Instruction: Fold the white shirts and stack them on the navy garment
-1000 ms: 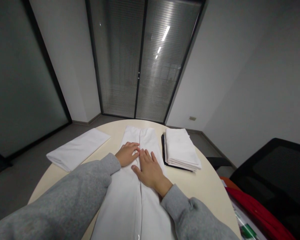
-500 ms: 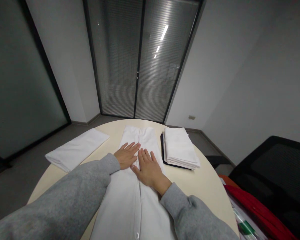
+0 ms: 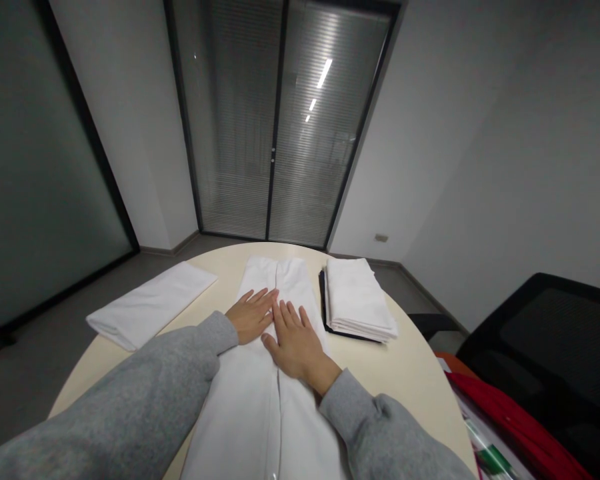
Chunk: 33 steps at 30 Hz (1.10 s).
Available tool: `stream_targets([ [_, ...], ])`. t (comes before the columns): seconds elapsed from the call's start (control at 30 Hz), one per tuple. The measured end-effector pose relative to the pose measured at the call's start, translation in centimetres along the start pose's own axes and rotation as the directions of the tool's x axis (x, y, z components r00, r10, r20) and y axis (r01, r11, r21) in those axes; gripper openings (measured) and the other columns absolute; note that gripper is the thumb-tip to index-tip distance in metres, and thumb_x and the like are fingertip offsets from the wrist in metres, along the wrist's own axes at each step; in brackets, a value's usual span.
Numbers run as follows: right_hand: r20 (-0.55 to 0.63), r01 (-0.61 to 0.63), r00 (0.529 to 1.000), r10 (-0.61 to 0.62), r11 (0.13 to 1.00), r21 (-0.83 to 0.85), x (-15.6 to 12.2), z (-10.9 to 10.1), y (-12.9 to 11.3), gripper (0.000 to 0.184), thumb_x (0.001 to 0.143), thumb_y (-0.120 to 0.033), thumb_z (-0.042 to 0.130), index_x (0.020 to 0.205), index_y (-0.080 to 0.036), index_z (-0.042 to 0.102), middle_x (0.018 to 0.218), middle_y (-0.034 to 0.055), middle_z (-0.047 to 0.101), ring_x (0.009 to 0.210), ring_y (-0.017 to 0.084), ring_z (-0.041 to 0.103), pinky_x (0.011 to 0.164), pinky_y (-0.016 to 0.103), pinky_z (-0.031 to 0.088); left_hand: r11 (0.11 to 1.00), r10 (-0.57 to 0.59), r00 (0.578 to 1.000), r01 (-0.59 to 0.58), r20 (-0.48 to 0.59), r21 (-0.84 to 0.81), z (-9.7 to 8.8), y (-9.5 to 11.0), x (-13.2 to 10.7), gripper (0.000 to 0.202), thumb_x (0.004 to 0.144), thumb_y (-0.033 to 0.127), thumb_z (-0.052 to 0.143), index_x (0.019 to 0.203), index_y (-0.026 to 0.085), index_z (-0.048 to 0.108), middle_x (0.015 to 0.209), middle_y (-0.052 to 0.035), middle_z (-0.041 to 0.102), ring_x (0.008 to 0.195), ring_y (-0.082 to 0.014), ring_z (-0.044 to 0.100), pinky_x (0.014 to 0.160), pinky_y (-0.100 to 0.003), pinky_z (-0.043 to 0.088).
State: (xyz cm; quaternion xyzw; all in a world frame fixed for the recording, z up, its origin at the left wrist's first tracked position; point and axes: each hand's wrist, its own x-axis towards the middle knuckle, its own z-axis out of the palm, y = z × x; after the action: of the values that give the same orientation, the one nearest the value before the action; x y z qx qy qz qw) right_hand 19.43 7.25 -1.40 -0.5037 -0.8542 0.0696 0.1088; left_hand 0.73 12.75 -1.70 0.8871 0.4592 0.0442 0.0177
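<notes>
A long white garment (image 3: 245, 407), its two edges meeting along a middle line and a button near the bottom of the view, lies flat on the round cream table (image 3: 400, 400). My left hand (image 3: 253, 316) rests palm down on its upper part, fingers stretched out toward the right. Beside it, my right hand (image 3: 296, 341) also lies flat on the cloth with its fingers extended forward. The hands touch or nearly touch at the middle line. Neither one grips the fabric. The garment's near end runs out of view.
A folded white cloth (image 3: 153, 303) lies at the table's left edge. On the right sits a stack of folded white cloths (image 3: 357, 297) on something dark. A black mesh chair (image 3: 545, 347) stands at the right, with a red item (image 3: 510, 417) near it.
The view has shifted slightly. Both hands stay flat on the white garment in almost the same spot, the fingertips slightly closer together.
</notes>
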Motion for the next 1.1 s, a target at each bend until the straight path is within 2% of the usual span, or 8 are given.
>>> stream_targets([
  [0.13, -0.048, 0.090, 0.995, -0.090, 0.996, -0.011, -0.3, -0.4, -0.2, 0.076, 0.105, -0.051, 0.043, 0.167, -0.015, 0.019, 0.173, 0.0108, 0.012, 0.161, 0.030, 0.008, 0.131, 0.054, 0.004, 0.996, -0.082, 0.996, 0.083, -0.030, 0.017, 0.8, -0.1, 0.2, 0.061, 0.102, 0.029, 0.033, 0.163, 0.021, 0.034, 0.173, -0.0084, 0.026, 0.159, -0.0299, 0.022, 0.126, -0.053, 0.022],
  [0.27, 0.015, 0.133, 0.991, -0.133, 0.991, 0.003, -0.5, -0.8, -0.4, 0.074, 0.106, -0.053, 0.040, 0.165, -0.010, 0.024, 0.171, 0.0149, 0.018, 0.161, 0.029, 0.013, 0.131, 0.053, 0.005, 0.975, -0.219, 0.975, 0.218, -0.025, -0.034, 1.2, -0.6, 0.7, 0.067, 0.102, 0.038, 0.036, 0.166, 0.022, 0.026, 0.172, -0.0077, 0.026, 0.159, -0.0288, 0.022, 0.127, -0.053, 0.018],
  [0.4, 0.081, 0.128, 0.988, -0.129, 0.992, 0.022, -0.4, -1.1, -0.5, 0.079, 0.106, -0.057, 0.036, 0.165, -0.007, 0.020, 0.171, 0.0177, 0.016, 0.161, 0.030, 0.011, 0.131, 0.054, 0.007, 0.974, -0.172, 0.980, 0.185, 0.103, -0.128, 0.7, -2.6, 1.6, 0.072, 0.100, 0.052, 0.038, 0.166, 0.026, 0.028, 0.173, -0.0037, 0.020, 0.161, -0.0287, 0.016, 0.128, -0.054, 0.011],
  [0.5, 0.095, 0.121, 0.988, -0.123, 0.992, 0.026, -0.5, -1.3, -0.6, 0.079, 0.106, -0.059, 0.035, 0.166, -0.009, 0.019, 0.172, 0.0185, 0.013, 0.161, 0.030, 0.009, 0.130, 0.054, 0.007, 0.968, -0.143, 0.977, 0.171, 0.156, -0.182, 0.4, -4.7, 2.8, 0.065, 0.103, 0.047, 0.031, 0.165, 0.028, 0.031, 0.172, -0.0011, 0.026, 0.160, -0.0236, 0.021, 0.128, -0.049, 0.015],
  [0.63, 0.085, 0.113, 0.990, -0.115, 0.993, 0.032, -0.7, -1.4, -0.8, 0.076, 0.106, -0.060, 0.035, 0.165, -0.014, 0.024, 0.172, 0.0180, 0.011, 0.161, 0.031, 0.008, 0.130, 0.056, 0.007, 0.952, -0.259, 0.965, 0.261, 0.036, -0.157, 1.1, -6.8, 4.7, 0.062, 0.106, 0.047, 0.024, 0.164, 0.027, 0.033, 0.172, -0.0028, 0.027, 0.160, -0.0253, 0.020, 0.127, -0.052, 0.012],
  [0.87, 0.054, 0.090, 0.994, -0.094, 0.994, 0.067, -0.7, -0.7, -1.0, 0.077, 0.106, -0.064, 0.031, 0.165, -0.016, 0.025, 0.172, 0.0163, 0.012, 0.161, 0.032, 0.009, 0.130, 0.058, 0.008, 0.861, -0.500, 0.862, 0.484, -0.086, -0.155, 2.4, -9.9, 8.4, 0.070, 0.103, 0.058, 0.031, 0.161, 0.022, 0.039, 0.172, -0.0112, 0.028, 0.156, -0.0369, 0.026, 0.123, -0.061, 0.016],
  [1.0, 0.030, 0.050, 0.998, -0.051, 0.998, 0.043, -0.4, -0.4, -1.1, 0.077, 0.106, -0.064, 0.025, 0.164, -0.014, 0.029, 0.172, 0.0156, 0.014, 0.161, 0.032, 0.012, 0.129, 0.061, 0.010, 0.829, -0.553, 0.822, 0.528, -0.134, -0.184, 2.5, -11.1, 9.7, 0.070, 0.102, 0.060, 0.032, 0.159, 0.021, 0.044, 0.170, -0.0146, 0.032, 0.154, -0.0389, 0.029, 0.121, -0.063, 0.016],
  [1.1, 0.075, 0.045, 0.996, -0.042, 0.998, -0.043, 0.4, -1.6, -2.0, 0.080, 0.106, -0.063, 0.029, 0.162, -0.006, 0.033, 0.169, 0.0204, 0.022, 0.159, 0.036, 0.020, 0.129, 0.061, 0.010, 0.827, -0.558, 0.809, 0.524, -0.186, -0.204, 2.4, -11.7, 10.0, 0.063, 0.102, 0.058, 0.035, 0.154, 0.025, 0.051, 0.166, -0.0127, 0.041, 0.149, -0.0386, 0.035, 0.119, -0.062, 0.019],
])
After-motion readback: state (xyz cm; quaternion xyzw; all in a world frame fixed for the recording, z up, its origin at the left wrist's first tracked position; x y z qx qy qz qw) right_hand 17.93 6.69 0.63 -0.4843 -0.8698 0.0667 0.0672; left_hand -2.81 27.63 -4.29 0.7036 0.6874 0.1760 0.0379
